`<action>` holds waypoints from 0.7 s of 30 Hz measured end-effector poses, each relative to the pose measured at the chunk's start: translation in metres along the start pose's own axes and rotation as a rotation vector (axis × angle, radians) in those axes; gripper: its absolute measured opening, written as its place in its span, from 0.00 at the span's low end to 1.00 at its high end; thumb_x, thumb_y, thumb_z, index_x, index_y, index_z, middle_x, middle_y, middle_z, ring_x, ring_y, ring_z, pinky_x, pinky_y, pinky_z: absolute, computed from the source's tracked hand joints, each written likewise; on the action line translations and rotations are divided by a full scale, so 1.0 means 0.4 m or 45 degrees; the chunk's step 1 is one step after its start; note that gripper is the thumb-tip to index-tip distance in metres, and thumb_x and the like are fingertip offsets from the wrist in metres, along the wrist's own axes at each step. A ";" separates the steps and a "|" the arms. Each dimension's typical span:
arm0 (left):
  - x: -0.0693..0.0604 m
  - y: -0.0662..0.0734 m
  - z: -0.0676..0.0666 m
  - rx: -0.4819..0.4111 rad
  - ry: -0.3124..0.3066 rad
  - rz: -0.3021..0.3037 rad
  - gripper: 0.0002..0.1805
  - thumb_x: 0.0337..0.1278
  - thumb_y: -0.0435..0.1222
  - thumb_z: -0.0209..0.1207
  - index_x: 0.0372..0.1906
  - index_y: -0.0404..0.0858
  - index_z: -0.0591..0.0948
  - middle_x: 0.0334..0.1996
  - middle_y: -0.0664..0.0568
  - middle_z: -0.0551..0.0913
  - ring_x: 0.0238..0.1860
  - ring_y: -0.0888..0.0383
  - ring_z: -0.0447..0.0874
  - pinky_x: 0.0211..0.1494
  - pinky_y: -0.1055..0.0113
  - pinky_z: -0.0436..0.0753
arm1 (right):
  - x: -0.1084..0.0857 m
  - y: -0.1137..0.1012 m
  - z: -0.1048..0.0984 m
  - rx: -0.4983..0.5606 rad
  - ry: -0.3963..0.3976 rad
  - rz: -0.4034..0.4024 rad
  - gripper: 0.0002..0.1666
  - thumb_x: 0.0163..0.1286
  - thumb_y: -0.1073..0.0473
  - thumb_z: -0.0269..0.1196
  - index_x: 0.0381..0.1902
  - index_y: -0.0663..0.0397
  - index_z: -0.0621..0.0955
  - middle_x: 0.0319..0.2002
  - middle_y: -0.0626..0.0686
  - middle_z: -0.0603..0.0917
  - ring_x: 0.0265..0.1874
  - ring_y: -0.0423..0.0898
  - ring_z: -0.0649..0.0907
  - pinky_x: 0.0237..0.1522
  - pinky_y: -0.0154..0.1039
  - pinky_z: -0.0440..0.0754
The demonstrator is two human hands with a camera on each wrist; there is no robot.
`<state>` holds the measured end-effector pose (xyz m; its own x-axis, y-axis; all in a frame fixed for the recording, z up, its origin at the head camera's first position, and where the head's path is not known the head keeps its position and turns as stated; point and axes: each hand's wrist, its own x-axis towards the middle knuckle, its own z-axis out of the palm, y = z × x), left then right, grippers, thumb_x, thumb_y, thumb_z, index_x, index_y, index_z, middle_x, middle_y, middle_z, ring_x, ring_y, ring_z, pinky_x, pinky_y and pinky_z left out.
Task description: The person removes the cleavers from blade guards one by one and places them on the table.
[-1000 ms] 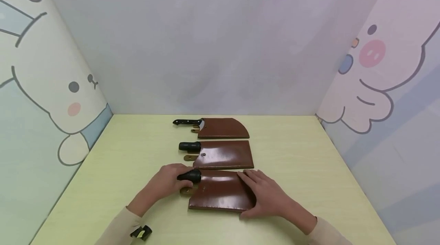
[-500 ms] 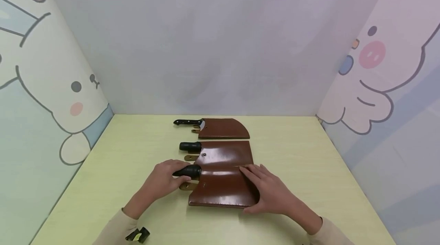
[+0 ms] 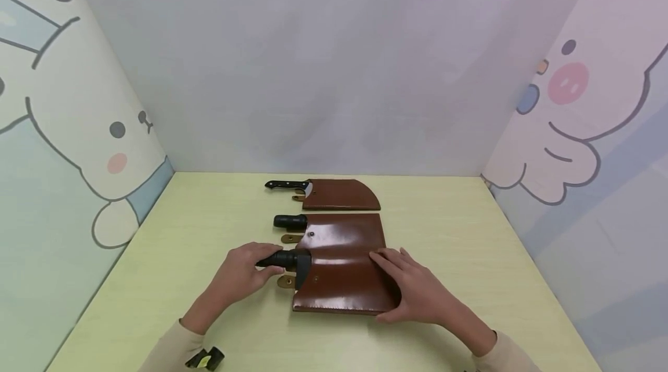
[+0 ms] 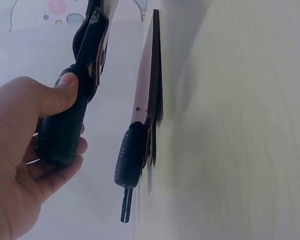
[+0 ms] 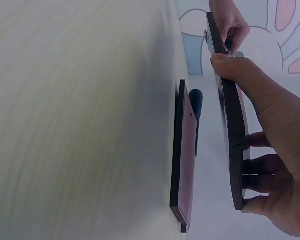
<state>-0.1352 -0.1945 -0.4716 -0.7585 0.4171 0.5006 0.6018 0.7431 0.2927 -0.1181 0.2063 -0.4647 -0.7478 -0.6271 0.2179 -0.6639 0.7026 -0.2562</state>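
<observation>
My left hand (image 3: 241, 274) grips the black handle (image 3: 288, 259) of the nearest cleaver, thumb along it in the left wrist view. A narrow strip of dark blade (image 3: 303, 271) shows between the handle and the brown leather sheath (image 3: 349, 288); the rest of the blade is hidden inside. At the sheath's right end, my right hand (image 3: 420, 291) holds it between thumb and fingers. Both wrist views show this sheathed cleaver raised off the table. Behind it lies a second cleaver in a brown sheath (image 3: 344, 233), its black handle (image 3: 289, 222) pointing left.
Farthest back lies a knife with a riveted black handle (image 3: 284, 185) in a round-ended brown sheath (image 3: 341, 195). All stand on a pale yellow table (image 3: 443, 227). Walls with cartoon animals enclose it on the left, back and right.
The nearest cleaver and sheath have risen from the table. My left hand has shifted left relative to the sheath, baring a strip of blade; my right hand has moved slightly right with the sheath.
</observation>
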 end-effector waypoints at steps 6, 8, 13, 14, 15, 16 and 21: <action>-0.005 -0.005 -0.011 0.002 0.031 -0.008 0.22 0.41 0.43 0.81 0.45 0.41 0.90 0.41 0.52 0.91 0.41 0.54 0.90 0.40 0.59 0.88 | -0.011 0.011 -0.006 0.023 -0.008 0.031 0.70 0.40 0.28 0.81 0.77 0.47 0.67 0.70 0.54 0.72 0.68 0.64 0.74 0.66 0.61 0.74; -0.005 -0.007 -0.016 -0.001 0.032 -0.011 0.23 0.41 0.42 0.81 0.45 0.40 0.90 0.42 0.51 0.91 0.41 0.53 0.91 0.40 0.58 0.88 | -0.011 0.015 -0.008 0.027 -0.010 0.031 0.70 0.39 0.28 0.81 0.77 0.47 0.67 0.70 0.54 0.72 0.68 0.63 0.74 0.66 0.61 0.74; -0.005 -0.012 -0.027 -0.003 0.010 -0.044 0.23 0.41 0.42 0.81 0.46 0.39 0.90 0.43 0.51 0.91 0.43 0.52 0.91 0.43 0.55 0.88 | -0.013 0.025 -0.013 0.039 0.013 0.015 0.70 0.38 0.29 0.82 0.77 0.46 0.68 0.69 0.53 0.73 0.68 0.61 0.75 0.67 0.60 0.73; -0.006 -0.013 -0.029 0.002 0.004 -0.050 0.23 0.42 0.42 0.81 0.46 0.39 0.90 0.43 0.51 0.91 0.43 0.51 0.91 0.43 0.55 0.88 | -0.013 0.027 -0.014 0.039 0.019 0.013 0.70 0.38 0.29 0.82 0.76 0.46 0.69 0.69 0.53 0.73 0.68 0.61 0.75 0.66 0.60 0.74; -0.006 -0.014 -0.032 0.002 0.000 -0.057 0.23 0.42 0.42 0.81 0.46 0.39 0.90 0.43 0.50 0.91 0.43 0.51 0.91 0.44 0.54 0.88 | -0.014 0.030 -0.015 0.038 0.026 0.011 0.70 0.37 0.29 0.82 0.76 0.46 0.69 0.69 0.53 0.73 0.68 0.62 0.75 0.66 0.60 0.75; -0.007 -0.014 -0.034 0.004 -0.005 -0.063 0.23 0.42 0.42 0.80 0.46 0.39 0.90 0.43 0.50 0.91 0.43 0.51 0.91 0.44 0.54 0.88 | -0.015 0.032 -0.014 0.036 0.029 0.011 0.70 0.37 0.29 0.82 0.76 0.45 0.69 0.69 0.52 0.73 0.68 0.63 0.75 0.65 0.59 0.76; -0.013 -0.017 -0.048 0.016 -0.013 -0.090 0.22 0.43 0.42 0.80 0.46 0.39 0.90 0.43 0.51 0.91 0.43 0.51 0.91 0.45 0.53 0.88 | -0.019 0.043 -0.013 0.045 0.028 0.027 0.69 0.37 0.29 0.82 0.76 0.43 0.69 0.69 0.52 0.73 0.68 0.66 0.74 0.62 0.60 0.78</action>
<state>-0.1306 -0.2119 -0.4604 -0.8016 0.3689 0.4705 0.5435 0.7774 0.3166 -0.1238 0.2248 -0.4659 -0.7617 -0.6047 0.2327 -0.6477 0.7028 -0.2942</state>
